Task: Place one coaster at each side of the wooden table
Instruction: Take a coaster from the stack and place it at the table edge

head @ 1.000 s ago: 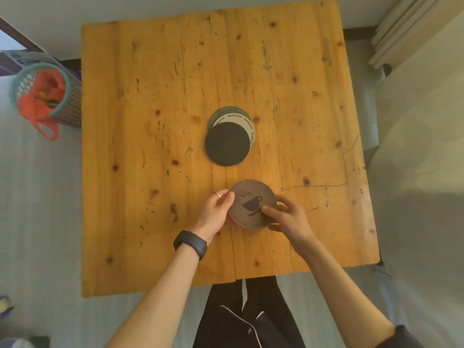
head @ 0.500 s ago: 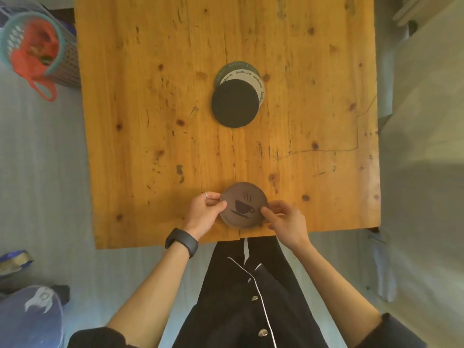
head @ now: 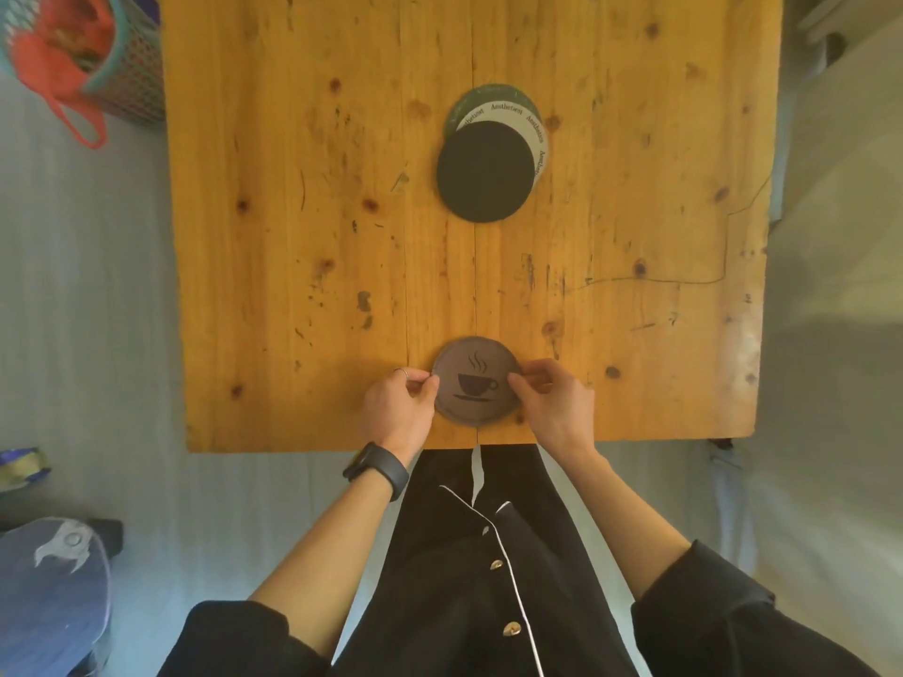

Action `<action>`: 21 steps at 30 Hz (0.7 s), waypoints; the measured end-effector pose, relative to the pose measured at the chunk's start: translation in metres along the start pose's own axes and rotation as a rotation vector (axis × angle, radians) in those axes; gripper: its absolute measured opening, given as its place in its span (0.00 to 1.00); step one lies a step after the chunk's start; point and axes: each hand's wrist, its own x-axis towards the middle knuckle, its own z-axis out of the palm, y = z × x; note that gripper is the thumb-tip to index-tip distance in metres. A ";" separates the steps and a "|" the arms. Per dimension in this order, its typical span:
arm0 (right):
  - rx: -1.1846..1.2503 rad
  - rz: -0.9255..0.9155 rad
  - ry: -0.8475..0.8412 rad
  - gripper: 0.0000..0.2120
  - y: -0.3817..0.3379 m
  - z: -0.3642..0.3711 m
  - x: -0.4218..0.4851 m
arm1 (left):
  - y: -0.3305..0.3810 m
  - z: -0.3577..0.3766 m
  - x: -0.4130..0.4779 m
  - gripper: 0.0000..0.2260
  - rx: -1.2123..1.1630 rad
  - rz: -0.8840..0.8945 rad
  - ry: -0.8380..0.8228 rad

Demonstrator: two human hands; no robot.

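A brown round coaster with a steaming cup printed on it lies flat near the front edge of the wooden table. My left hand pinches its left rim and my right hand pinches its right rim. Farther back, at the table's middle, a small overlapping stack of coasters rests: a plain black coaster on top, a white lettered coaster under it, and a dark green coaster at the bottom.
A teal mesh basket with a red bag in it stands on the floor beyond the table's left edge. A blue-grey bag lies at the lower left. Pale fabric fills the right side.
Both hands have drawn the brown coaster toward me, from the table's middle to its front edge, and turned it so the cup print stands upright. The stack has not moved.
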 end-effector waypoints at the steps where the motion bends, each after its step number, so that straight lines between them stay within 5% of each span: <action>1: 0.014 0.000 0.009 0.07 0.000 0.001 0.000 | 0.001 0.000 0.001 0.08 0.001 0.000 0.008; 21: 0.035 -0.026 0.073 0.06 -0.001 0.006 0.001 | -0.001 0.007 0.000 0.07 -0.013 0.027 0.030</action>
